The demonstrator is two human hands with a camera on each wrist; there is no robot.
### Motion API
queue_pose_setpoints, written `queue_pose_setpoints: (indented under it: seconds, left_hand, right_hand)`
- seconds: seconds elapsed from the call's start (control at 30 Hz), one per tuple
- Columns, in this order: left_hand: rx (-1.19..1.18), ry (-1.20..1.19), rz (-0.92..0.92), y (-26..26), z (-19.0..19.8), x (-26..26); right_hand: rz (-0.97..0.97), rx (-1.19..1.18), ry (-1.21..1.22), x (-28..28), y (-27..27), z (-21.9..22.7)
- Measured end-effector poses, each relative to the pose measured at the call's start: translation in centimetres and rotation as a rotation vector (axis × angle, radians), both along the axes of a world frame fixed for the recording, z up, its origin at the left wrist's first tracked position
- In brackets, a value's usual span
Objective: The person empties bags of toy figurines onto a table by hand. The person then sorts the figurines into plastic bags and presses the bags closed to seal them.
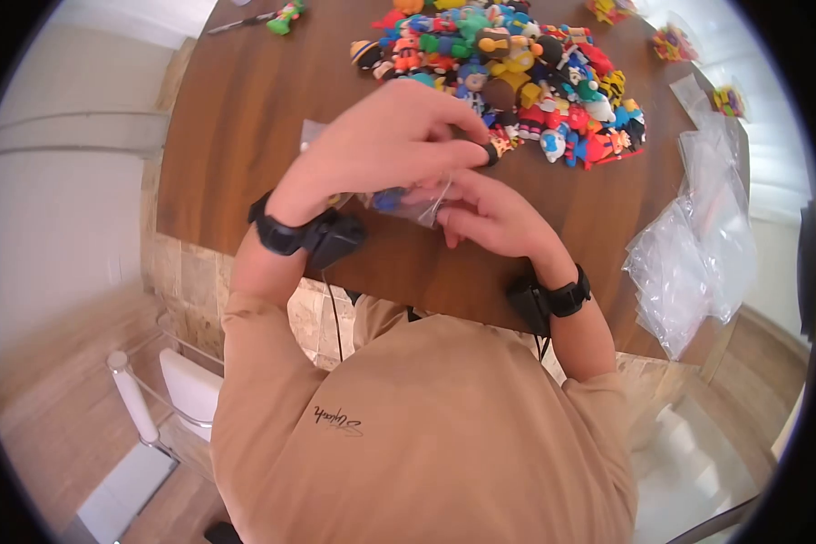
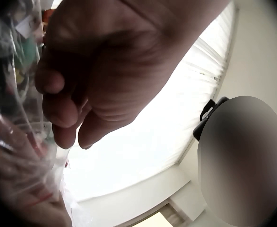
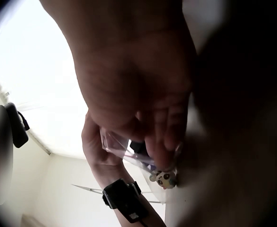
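Observation:
In the head view my left hand [image 1: 399, 136] reaches across the table, fingers curled, with a small dark-and-orange toy figure [image 1: 493, 152] at its fingertips. Just below it, my right hand [image 1: 494, 216] grips a clear plastic bag [image 1: 417, 210], some of its fingers seen through the film. A blue toy [image 1: 388, 199] shows inside the bag. A panda-faced toy [image 3: 165, 179] appears by the right fingertips in the right wrist view. The left wrist view has the bag's film [image 2: 15, 118] close beside the curled left fingers [image 2: 62, 113], with coloured shapes behind it.
A large heap of colourful toy figures [image 1: 508, 72] covers the far middle of the wooden table [image 1: 218, 163]. Flat clear bags [image 1: 689, 245] lie along the right edge. Filled bags [image 1: 675, 43] stand at the far right. A pen [image 1: 241, 23] and a green toy [image 1: 286, 18] lie far left.

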State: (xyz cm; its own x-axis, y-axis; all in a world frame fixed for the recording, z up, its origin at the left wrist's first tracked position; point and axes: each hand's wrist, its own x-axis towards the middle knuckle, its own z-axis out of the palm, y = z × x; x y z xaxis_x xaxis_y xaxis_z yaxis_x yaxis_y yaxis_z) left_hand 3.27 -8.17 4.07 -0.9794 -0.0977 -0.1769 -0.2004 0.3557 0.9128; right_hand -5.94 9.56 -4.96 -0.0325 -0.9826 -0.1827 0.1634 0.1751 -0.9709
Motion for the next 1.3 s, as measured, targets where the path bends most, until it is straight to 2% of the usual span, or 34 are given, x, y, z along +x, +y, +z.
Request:
queue_pose_setpoints:
  seconds: [0.03, 0.1, 0.17, 0.23, 0.3, 0.37, 0.43, 0.5, 0.57, 0.63, 0.67, 0.7, 0.77, 0.87, 0.9, 0.97, 1.0, 1.07, 1.1, 1.17, 1.2, 1.23, 1.27, 1.3]
  left_hand:
    - [0.071, -0.036, 0.064, -0.4, -0.1, 0.1]
    - [0.072, -0.067, 0.094, -0.9, 0.4, 0.0]
    - [-0.061, 0.022, 0.103, -1.3, -0.5, -0.2]
    - [-0.123, -0.006, 0.104, -0.5, -1.2, -0.3]
    - [-0.670, 0.336, 0.027, 0.2, -2.9, -0.4]
    - [-0.674, 0.263, 0.019, 0.4, -3.7, -0.3]
    - [-0.621, 0.107, -0.082, 0.0, -3.9, 0.0]
    - [-0.624, 0.041, -0.085, -0.6, -4.2, -0.1]
    - [-0.630, -0.026, -0.086, -1.1, -3.9, 0.2]
    - [-0.295, 0.000, 0.204, -1.9, -2.5, 0.4]
    - [-0.167, -0.020, 0.274, -2.8, -1.5, 0.7]
    - [-0.169, -0.014, 0.272, -3.5, -0.8, 1.3]
    - [-0.059, 0.169, 0.385, -4.9, 0.3, 2.3]
    - [-0.021, 0.259, 0.409, -7.8, 0.8, 4.5]
    - [-0.022, 0.259, 0.404, -8.3, 1.3, 5.5]
    - [-0.042, 0.414, 0.626, -8.6, 2.6, 7.8]
    - [-0.041, 0.410, 0.623, -9.1, 3.3, 9.0]
    - [0.018, 0.508, 0.808, -9.8, 4.8, 10.7]
    - [0.016, 0.508, 0.811, -9.7, 5.3, 10.9]
    - [-0.178, 0.446, 0.715, -9.3, 6.0, 10.9]
    - [-0.228, 0.454, 0.833, -7.0, 5.5, 8.9]
    - [-0.237, 0.457, 0.837, -6.9, 4.9, 8.0]
    - [-0.311, 0.343, 0.716, -7.2, 4.2, 7.1]
    - [-0.382, 0.230, 0.592, -7.3, 3.4, 6.1]
  right_hand:
    - [-0.018, 0.001, 0.002, -0.2, 0.1, 0.5]
    - [0.155, 0.034, 0.273, -0.5, 0.3, 2.4]
    - [0.137, 0.079, 0.328, 0.5, 0.3, 2.2]
    - [-0.037, -0.390, 0.707, 2.0, 0.3, -0.3]
    - [-0.065, -0.378, 0.692, 2.1, 0.6, -0.7]
    - [0.052, -0.150, 0.712, 1.3, 1.0, 0.0]
    - [0.015, -0.158, 0.692, 0.9, 1.0, 0.6]
    - [-0.020, -0.174, 0.668, 0.7, 0.8, 1.0]
    - [-0.127, -0.312, 0.671, 0.5, 0.6, 1.3]
    - [-0.149, -0.368, 0.693, 0.5, 0.6, 1.1]
    - [-0.168, -0.419, 0.708, 0.5, 0.6, 1.1]
    - [-0.171, -0.422, 0.714, 0.9, 0.5, 1.6]
    - [-0.243, -0.529, 0.814, 2.0, -0.5, 2.6]
    - [-0.177, -0.704, 0.867, 4.4, -3.7, 4.4]
    - [-0.137, -0.732, 0.839, 5.3, -4.9, 4.9]
    - [-0.066, -0.782, 0.775, 7.0, -7.2, 6.1]
    - [-0.070, -0.779, 0.773, 7.9, -8.2, 6.2]
    - [-0.049, -0.830, 0.694, 9.0, -9.7, 6.4]
    - [-0.047, -0.832, 0.693, 8.9, -9.6, 6.4]
    - [-0.036, -0.761, 0.686, 8.2, -9.3, 6.4]
    - [-0.031, -0.771, 0.681, 7.8, -9.3, 5.8]
    - [-0.073, -0.800, 0.787, 7.1, -9.3, 4.6]
    - [-0.119, -0.825, 0.896, 6.5, -9.0, 3.6]
    - [-0.121, -0.832, 0.897, 6.0, -8.6, 3.1]
